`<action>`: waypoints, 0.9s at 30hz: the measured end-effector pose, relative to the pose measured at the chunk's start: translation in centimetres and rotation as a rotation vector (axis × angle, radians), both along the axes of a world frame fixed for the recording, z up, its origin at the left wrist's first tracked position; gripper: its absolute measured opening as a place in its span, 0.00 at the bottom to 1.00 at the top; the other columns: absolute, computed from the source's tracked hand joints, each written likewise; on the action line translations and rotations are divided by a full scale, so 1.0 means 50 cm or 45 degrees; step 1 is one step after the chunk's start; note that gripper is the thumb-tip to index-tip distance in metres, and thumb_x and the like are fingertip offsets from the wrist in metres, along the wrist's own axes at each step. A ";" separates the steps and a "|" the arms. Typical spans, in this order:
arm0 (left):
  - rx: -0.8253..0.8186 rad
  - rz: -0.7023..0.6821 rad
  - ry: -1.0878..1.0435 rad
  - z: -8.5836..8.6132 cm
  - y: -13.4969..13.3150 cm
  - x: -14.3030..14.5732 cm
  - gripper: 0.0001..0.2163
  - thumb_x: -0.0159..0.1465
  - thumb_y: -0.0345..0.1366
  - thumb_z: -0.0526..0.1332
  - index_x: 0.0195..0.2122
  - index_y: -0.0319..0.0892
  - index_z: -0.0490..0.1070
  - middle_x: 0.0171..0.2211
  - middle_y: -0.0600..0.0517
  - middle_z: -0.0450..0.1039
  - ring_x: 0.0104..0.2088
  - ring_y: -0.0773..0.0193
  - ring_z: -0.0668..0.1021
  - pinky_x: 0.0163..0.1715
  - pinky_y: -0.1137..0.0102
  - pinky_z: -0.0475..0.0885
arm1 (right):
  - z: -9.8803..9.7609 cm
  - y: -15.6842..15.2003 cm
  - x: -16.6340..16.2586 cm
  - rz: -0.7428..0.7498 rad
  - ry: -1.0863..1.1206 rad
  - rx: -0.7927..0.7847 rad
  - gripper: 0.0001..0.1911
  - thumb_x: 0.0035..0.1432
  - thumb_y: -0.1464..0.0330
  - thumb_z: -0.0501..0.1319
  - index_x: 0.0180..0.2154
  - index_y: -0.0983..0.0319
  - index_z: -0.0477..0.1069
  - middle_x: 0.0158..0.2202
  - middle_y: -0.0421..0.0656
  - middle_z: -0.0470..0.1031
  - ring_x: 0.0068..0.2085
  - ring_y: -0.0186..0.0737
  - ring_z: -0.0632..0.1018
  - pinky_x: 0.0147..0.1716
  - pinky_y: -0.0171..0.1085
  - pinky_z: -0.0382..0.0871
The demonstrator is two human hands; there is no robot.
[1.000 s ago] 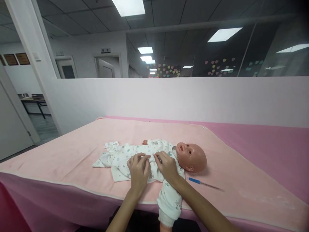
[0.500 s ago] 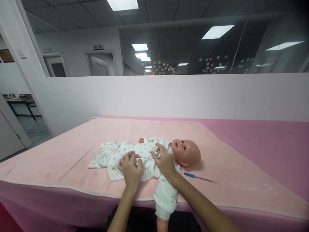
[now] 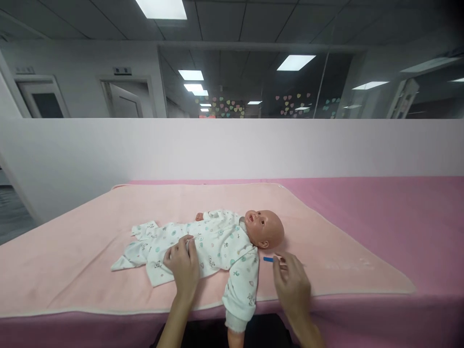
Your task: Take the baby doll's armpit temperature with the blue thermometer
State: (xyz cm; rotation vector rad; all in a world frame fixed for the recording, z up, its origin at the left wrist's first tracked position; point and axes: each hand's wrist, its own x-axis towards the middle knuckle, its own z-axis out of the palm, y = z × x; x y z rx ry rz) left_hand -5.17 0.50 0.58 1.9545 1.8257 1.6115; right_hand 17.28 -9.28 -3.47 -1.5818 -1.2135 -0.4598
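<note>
A baby doll in a white printed outfit lies on its back, head to the right, its near arm hanging over the table's front edge. On the lower part of the doll's top rests my left hand; its fingers are curled, thumb and forefinger together, and whatever lies between them is hidden. Beside the doll's head, my right hand is closed in a pinch at a thin stick with a blue end. The blue end pokes out to the left of the fingertips; the rest is mostly covered by my hand.
A peach blanket lies over a pink table cover. Behind the table stands a low white wall with glass above it. An open doorway shows beyond the glass on the left.
My right hand has moved from the doll's chest down and right to the thin stick. My left hand's thumb and fingers have drawn together at the doll's top. The view has turned right.
</note>
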 end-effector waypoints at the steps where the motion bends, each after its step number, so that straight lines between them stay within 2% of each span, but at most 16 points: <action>1: 0.006 -0.002 -0.008 0.001 0.000 -0.001 0.13 0.63 0.42 0.46 0.38 0.45 0.67 0.33 0.52 0.72 0.38 0.60 0.71 0.49 0.60 0.53 | -0.009 -0.008 0.027 -0.075 -0.032 -0.075 0.12 0.58 0.65 0.51 0.39 0.64 0.68 0.37 0.49 0.73 0.38 0.44 0.73 0.35 0.40 0.69; 3: 0.014 -0.006 -0.031 0.005 -0.001 -0.002 0.14 0.63 0.42 0.45 0.38 0.45 0.67 0.31 0.52 0.73 0.36 0.61 0.72 0.48 0.61 0.54 | -0.022 -0.018 0.079 -0.155 -0.152 -0.237 0.14 0.56 0.65 0.51 0.38 0.65 0.70 0.41 0.53 0.72 0.45 0.50 0.71 0.41 0.46 0.66; 5: 0.025 -0.019 -0.066 0.010 -0.003 -0.005 0.14 0.63 0.42 0.45 0.38 0.45 0.67 0.28 0.53 0.73 0.32 0.62 0.72 0.48 0.62 0.55 | -0.031 -0.026 0.119 -0.139 -0.227 -0.401 0.14 0.55 0.67 0.50 0.36 0.65 0.71 0.41 0.53 0.73 0.46 0.51 0.71 0.44 0.47 0.64; 9: 0.029 -0.029 -0.156 0.018 -0.006 -0.008 0.14 0.62 0.44 0.46 0.37 0.45 0.68 0.24 0.54 0.71 0.28 0.63 0.71 0.48 0.63 0.56 | -0.022 -0.047 0.146 0.010 -0.079 -0.621 0.13 0.55 0.66 0.49 0.30 0.63 0.71 0.33 0.48 0.75 0.38 0.45 0.75 0.41 0.41 0.65; 12: 0.006 -0.014 -0.237 0.019 -0.006 -0.009 0.15 0.61 0.46 0.48 0.37 0.45 0.68 0.21 0.55 0.69 0.28 0.62 0.71 0.49 0.62 0.56 | 0.018 -0.065 0.137 0.068 0.144 -0.668 0.14 0.54 0.61 0.50 0.29 0.60 0.71 0.32 0.45 0.76 0.35 0.44 0.76 0.35 0.37 0.66; 15: -0.029 0.084 -0.285 0.016 -0.004 -0.011 0.14 0.60 0.48 0.50 0.38 0.45 0.68 0.26 0.53 0.70 0.34 0.60 0.71 0.49 0.60 0.55 | 0.076 -0.071 0.125 0.104 0.310 -0.619 0.16 0.54 0.56 0.51 0.28 0.59 0.70 0.30 0.43 0.76 0.33 0.42 0.76 0.31 0.35 0.65; 19: -0.089 0.260 -0.316 0.012 0.002 -0.015 0.14 0.59 0.48 0.53 0.40 0.46 0.67 0.34 0.50 0.69 0.42 0.55 0.68 0.48 0.57 0.52 | 0.130 -0.057 0.112 0.084 0.287 -0.552 0.17 0.53 0.54 0.52 0.26 0.58 0.70 0.24 0.41 0.74 0.26 0.40 0.73 0.26 0.34 0.62; 23: -0.093 0.297 -0.319 0.010 0.003 -0.016 0.13 0.59 0.46 0.53 0.41 0.46 0.66 0.36 0.50 0.69 0.42 0.54 0.67 0.46 0.57 0.52 | 0.137 -0.040 0.096 0.076 0.193 -0.617 0.20 0.54 0.53 0.50 0.23 0.59 0.70 0.21 0.43 0.73 0.24 0.40 0.72 0.23 0.33 0.58; 27: -0.085 0.267 -0.304 0.009 0.001 -0.015 0.11 0.60 0.43 0.52 0.41 0.46 0.66 0.38 0.50 0.70 0.45 0.53 0.65 0.47 0.56 0.51 | 0.128 -0.036 0.089 0.118 0.191 -0.796 0.24 0.55 0.53 0.48 0.19 0.58 0.71 0.23 0.43 0.75 0.26 0.41 0.73 0.23 0.33 0.57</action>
